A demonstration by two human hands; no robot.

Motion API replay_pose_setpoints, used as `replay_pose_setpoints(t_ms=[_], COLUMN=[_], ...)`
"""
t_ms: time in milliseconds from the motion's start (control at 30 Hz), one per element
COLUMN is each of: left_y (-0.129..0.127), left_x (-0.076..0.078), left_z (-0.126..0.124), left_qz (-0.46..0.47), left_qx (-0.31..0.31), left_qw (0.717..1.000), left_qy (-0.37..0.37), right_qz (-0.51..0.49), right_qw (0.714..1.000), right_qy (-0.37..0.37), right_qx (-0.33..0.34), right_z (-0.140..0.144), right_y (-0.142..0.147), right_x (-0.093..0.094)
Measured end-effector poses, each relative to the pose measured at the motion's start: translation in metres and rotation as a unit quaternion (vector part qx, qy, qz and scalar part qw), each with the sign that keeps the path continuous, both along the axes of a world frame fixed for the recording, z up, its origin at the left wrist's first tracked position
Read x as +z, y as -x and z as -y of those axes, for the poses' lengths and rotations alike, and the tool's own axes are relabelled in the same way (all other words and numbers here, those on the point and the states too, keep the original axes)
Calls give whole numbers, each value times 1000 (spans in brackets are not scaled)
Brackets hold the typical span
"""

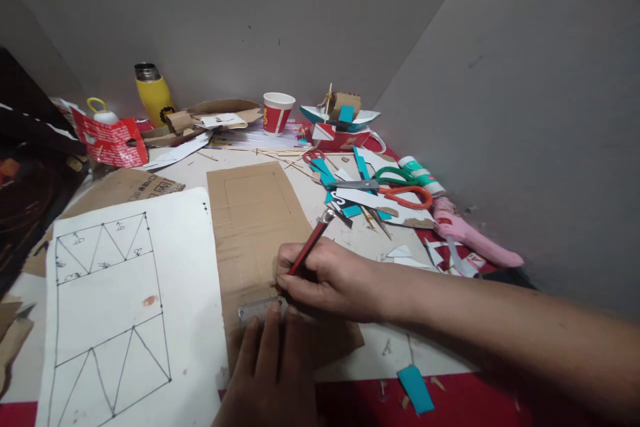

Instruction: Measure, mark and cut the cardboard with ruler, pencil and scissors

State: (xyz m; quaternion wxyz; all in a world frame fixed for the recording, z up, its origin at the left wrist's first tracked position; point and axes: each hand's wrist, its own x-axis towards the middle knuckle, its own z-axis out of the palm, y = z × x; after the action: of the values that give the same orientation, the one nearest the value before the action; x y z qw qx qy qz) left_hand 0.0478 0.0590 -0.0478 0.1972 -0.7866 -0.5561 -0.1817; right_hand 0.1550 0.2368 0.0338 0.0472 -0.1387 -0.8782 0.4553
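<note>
Cardboard sheet (pixel 253 227) at frame centre, ruled with red pencil (pixel 307 248) gripped in right hand (pixel 330 280). Left hand (pixel 273 373) flat, pinning metal ruler (pixel 257 309). Firm ruler pressure, pencil tight against edge.

It looks like a home craft corner: a table (pixel 350 357) against bare walls, covered with cardboard scraps (pixel 125 187), scissors (pixel 400 192) and a paper cup (pixel 278 112).

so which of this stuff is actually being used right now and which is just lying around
In use:
right hand gripping the red pencil
left hand pressing the ruler
cardboard sheet under both

Lying about:
white sheet with drawn triangles
scissors
paper cup
yellow flask
glue tube
blue scrap
</note>
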Motion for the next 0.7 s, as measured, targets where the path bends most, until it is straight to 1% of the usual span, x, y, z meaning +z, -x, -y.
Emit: replay_pose_setpoints(t_ms=[100, 267, 400, 500, 600, 700], left_y=[0, 1, 1, 1, 0, 0], left_x=[0, 1, 1, 1, 2, 4], left_z=[0, -1, -1, -2, -2, -3], left_qz=[1, 0, 1, 6, 9, 8], left_qx=[-1, -6, -9, -9, -7, -4], left_qw=[1000, 1000, 1000, 1000, 1000, 1000], left_qy=[6, -6, 1, -7, -9, -3], right_qz=[13, 12, 10, 24, 45, 45], right_qw=[1000, 1000, 999, 998, 997, 996], right_qy=[-8, -22, -37, -43, -44, -36], right_qx=[-3, -15, -28, -43, -55, -70], right_z=[-1, -3, -5, -6, -6, -7], right_y=[-5, -15, -23, -28, -34, -40], right_x=[1, 1, 1, 3, 6, 6])
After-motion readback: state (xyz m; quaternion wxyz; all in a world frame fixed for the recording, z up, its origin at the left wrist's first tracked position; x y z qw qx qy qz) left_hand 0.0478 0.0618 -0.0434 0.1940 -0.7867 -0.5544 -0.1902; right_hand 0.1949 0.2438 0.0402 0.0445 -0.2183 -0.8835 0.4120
